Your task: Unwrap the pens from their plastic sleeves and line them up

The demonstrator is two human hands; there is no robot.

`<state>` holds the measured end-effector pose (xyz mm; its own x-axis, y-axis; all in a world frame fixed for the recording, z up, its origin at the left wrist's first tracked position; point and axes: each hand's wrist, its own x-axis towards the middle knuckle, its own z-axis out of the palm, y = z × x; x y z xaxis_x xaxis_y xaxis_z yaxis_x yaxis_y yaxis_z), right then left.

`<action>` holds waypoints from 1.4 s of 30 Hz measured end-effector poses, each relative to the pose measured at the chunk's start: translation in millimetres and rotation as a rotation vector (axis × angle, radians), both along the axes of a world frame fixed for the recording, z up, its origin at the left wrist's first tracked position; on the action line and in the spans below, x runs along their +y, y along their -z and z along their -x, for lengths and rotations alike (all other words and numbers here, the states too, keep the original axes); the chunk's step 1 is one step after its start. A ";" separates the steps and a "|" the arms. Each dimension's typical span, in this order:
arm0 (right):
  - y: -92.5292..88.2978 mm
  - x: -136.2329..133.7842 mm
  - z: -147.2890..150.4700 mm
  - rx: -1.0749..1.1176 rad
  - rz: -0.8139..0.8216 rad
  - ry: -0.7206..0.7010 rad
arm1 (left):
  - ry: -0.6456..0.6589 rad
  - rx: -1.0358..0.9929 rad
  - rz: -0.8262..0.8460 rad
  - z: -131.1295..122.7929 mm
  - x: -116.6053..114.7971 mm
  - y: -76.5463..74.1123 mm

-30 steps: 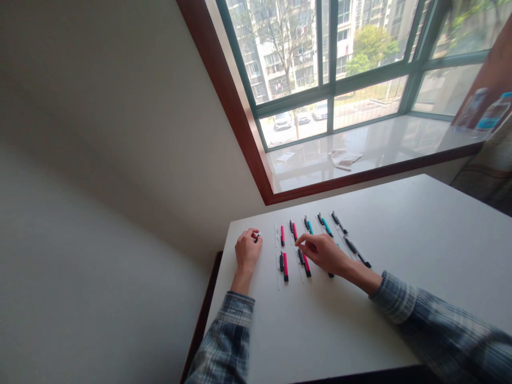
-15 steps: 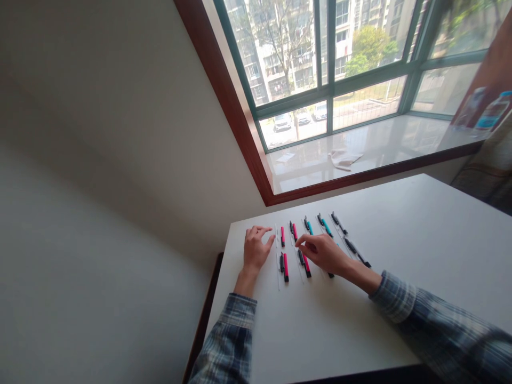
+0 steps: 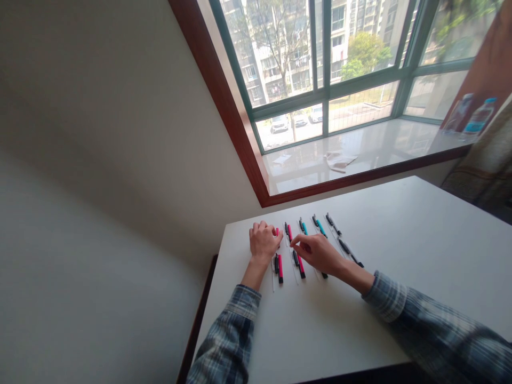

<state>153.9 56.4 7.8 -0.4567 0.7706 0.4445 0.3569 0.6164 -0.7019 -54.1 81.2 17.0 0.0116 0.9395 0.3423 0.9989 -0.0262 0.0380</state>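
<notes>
Wall, matt and pale, fills the left half of the view. Beside it a bay window with green metal bars sits in a glossy red-brown wooden surround and looks onto flats, trees and parked cars. Its sill is polished pale stone (bright with reflections) and carries a crumpled white cloth. Two bottles with blue labels stand at its right end, their contents too blurred to tell. Below lies a smooth white table, flat and straight-edged.

Both arms come in soft plaid sleeves. The left hand lies knuckles up with its fingers curled over the end pink pen, which shows only as a sliver at the fingertips. Whether that pen is gripped or merely covered I cannot tell. The right hand has thumb and forefinger pinched tight, just right of the left hand; whether anything sits in the pinch is too small to tell.

Slim pens lie in two rows about the hands, thin pale strips beside them. A near pink pen with a black cap lies just below the left hand, and a second near pink pen lies below the pinch. Beyond the pinch lies a far pink pen. To its right come two teal pens, then black pens.
</notes>
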 end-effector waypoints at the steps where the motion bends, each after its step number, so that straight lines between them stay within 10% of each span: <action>1: -0.3 0.4 0.0 0.001 0.000 0.002 | -0.009 0.006 0.005 -0.1 0.6 0.9; 10: 2.0 1.8 0.0 0.090 0.082 -0.021 | -0.079 -0.136 0.042 3.3 3.1 -4.2; 14: -1.0 2.8 -2.3 0.164 0.172 -0.035 | -0.091 -0.550 0.015 10.1 -1.4 -24.6; 19: -9.7 2.8 -2.4 0.351 0.302 -0.072 | 0.199 -1.118 0.003 -3.7 -24.6 -38.0; 36: -2.5 3.9 0.8 0.550 0.520 -0.155 | 0.378 -1.023 0.087 -26.5 -47.6 -21.2; 42: -4.1 4.9 -0.3 0.486 0.470 -0.081 | 0.111 -0.541 -0.048 16.7 -32.2 -16.1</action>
<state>154.3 61.4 11.9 -0.3540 0.9038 0.2406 -0.1013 0.2186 -0.9705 -70.8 49.0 33.1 -0.0800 0.9259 0.3693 0.8283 -0.1443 0.5413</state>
